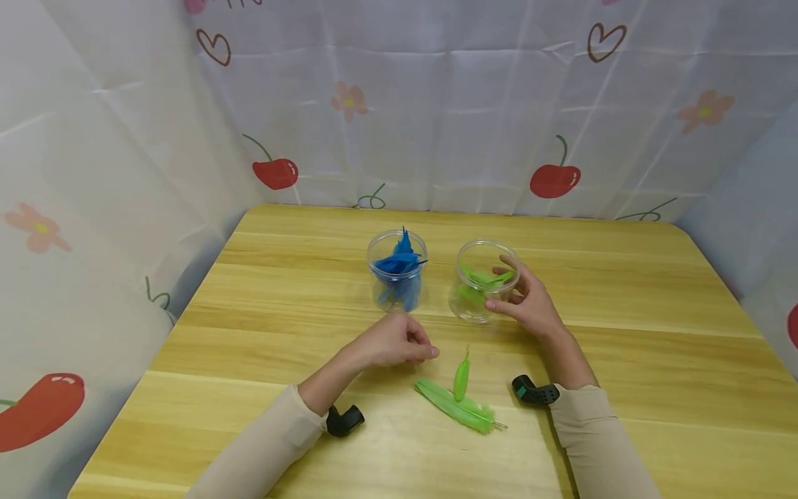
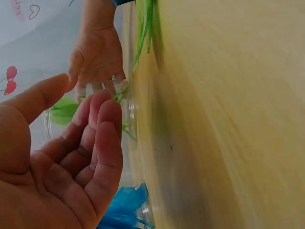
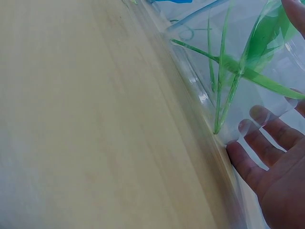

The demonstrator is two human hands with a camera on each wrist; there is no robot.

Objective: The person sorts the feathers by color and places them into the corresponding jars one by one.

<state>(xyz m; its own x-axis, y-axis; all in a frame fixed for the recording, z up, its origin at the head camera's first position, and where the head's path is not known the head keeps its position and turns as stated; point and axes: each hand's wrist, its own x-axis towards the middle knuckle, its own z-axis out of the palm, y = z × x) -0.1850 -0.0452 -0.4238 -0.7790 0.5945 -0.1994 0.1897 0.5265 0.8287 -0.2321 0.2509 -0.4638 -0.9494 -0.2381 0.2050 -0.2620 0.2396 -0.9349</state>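
Observation:
My right hand point(image 1: 528, 299) holds a clear jar point(image 1: 464, 308) by its right side, thumb at the front and fingers around the back. Several green feathers point(image 3: 259, 78) stand inside it, plain through the clear wall in the right wrist view. My left hand point(image 1: 393, 341) hovers over the table in front of the jars, fingers loosely bent. Nothing sits between its thumb and fingertips in the left wrist view. Two loose green feathers lie just right of it: a large one point(image 1: 454, 407) and a small one point(image 1: 461, 378), which touch or overlap.
A second clear jar point(image 1: 379, 287) filled with blue feathers point(image 1: 399, 265) stands left of the held one. Both jars are on a wood-grain table point(image 1: 249, 333). Black wrist devices point(image 1: 535, 391) show by both sleeves. Printed curtains point(image 1: 424, 125) hang behind and at the sides.

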